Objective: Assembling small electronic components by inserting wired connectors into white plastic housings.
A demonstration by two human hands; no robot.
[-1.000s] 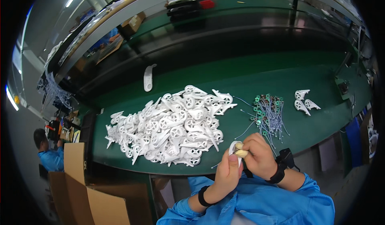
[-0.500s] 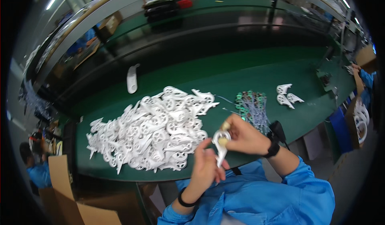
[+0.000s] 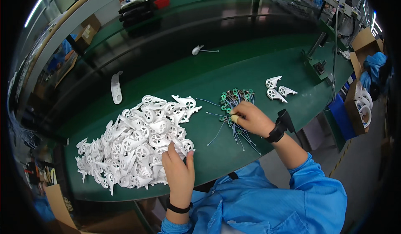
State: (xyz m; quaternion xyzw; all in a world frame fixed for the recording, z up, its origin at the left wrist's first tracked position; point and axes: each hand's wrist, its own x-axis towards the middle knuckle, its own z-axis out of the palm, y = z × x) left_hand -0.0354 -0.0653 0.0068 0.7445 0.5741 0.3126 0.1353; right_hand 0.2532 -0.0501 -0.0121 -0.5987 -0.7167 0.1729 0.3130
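My left hand (image 3: pixel 179 171) rests at the near right edge of a heap of white plastic wheel-shaped parts (image 3: pixel 142 152). Its fingers are stretched out and its thumb stands apart, with the fingertips touching the heap. My right hand (image 3: pixel 254 119) is over a bunch of small green circuit boards with thin wires (image 3: pixel 237 95). Its thumb and fingers are pinched on a board at the bunch's left side, partly hidden by the fingers. Yellowish covers sit on its fingertips. Farther back lies a white part with a wire (image 3: pixel 197 50).
Right of the boards lie three white parts (image 3: pixel 275 94). A long white cover (image 3: pixel 116 88) lies behind the heap. A black device (image 3: pixel 285 120) stands at the table edge by my right wrist. At the right are a blue bin (image 3: pixel 341 116) and a box of white rings (image 3: pixel 363 108).
The white part I held between both hands has left them. My left hand has moved to the heap, my right to the boards. A white part with a wire now lies at the back.
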